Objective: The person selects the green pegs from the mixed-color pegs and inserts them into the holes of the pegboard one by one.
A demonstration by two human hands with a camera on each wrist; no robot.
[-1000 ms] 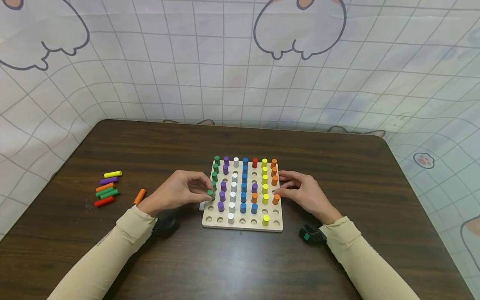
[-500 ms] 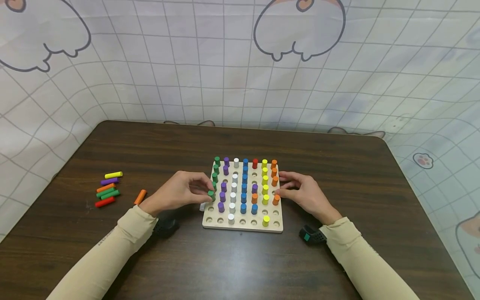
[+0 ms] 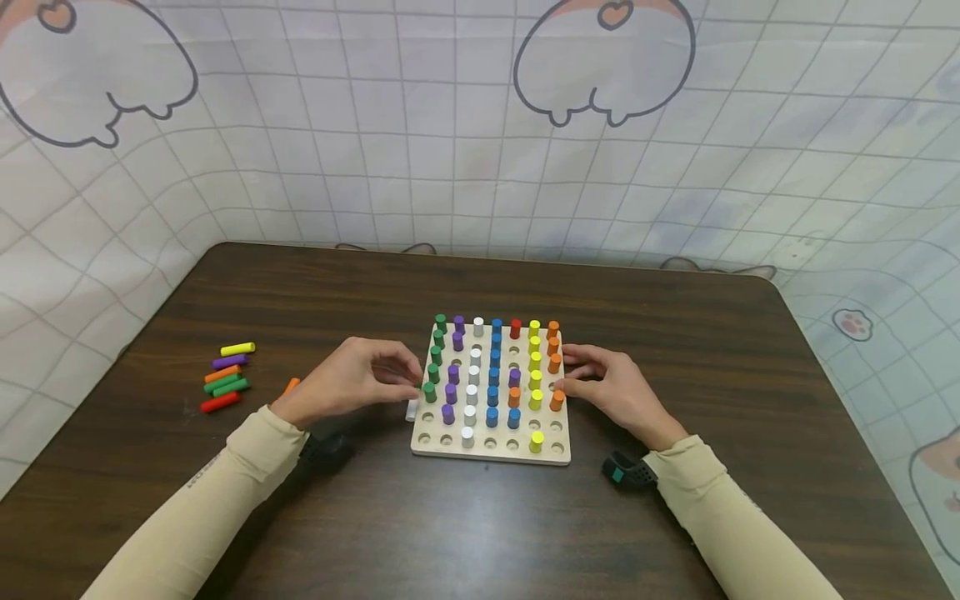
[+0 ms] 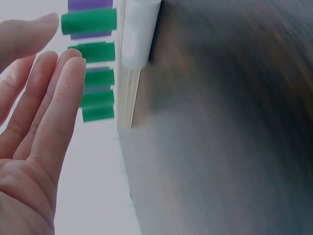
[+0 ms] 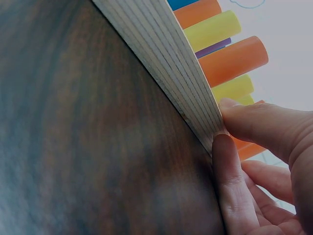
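A wooden pegboard (image 3: 502, 432) lies on the table, with columns of coloured pegs standing in its holes. My left hand (image 3: 367, 375) is at its left edge, fingers extended and thumb apart from them. The nearest green peg (image 3: 429, 392) stands upright in the left column; in the left wrist view, a small gap separates the thumb from this green peg (image 4: 89, 21). A white peg (image 4: 141, 34) lies on the table against the board's left side. My right hand (image 3: 611, 390) holds the board's right edge, thumb on top and index finger against the side (image 5: 186, 105).
Loose pegs lie to the left: a yellow peg (image 3: 237, 349), a purple peg (image 3: 233, 362), an orange one, two green ones and a red peg (image 3: 221, 402). Another orange peg (image 3: 291, 387) is partly behind the left wrist. A patterned cloth (image 3: 450, 167) hangs behind the table.
My left hand has let go of the green peg and drawn slightly left from it. The peg stays upright in the board. My right hand keeps its place at the board's edge.
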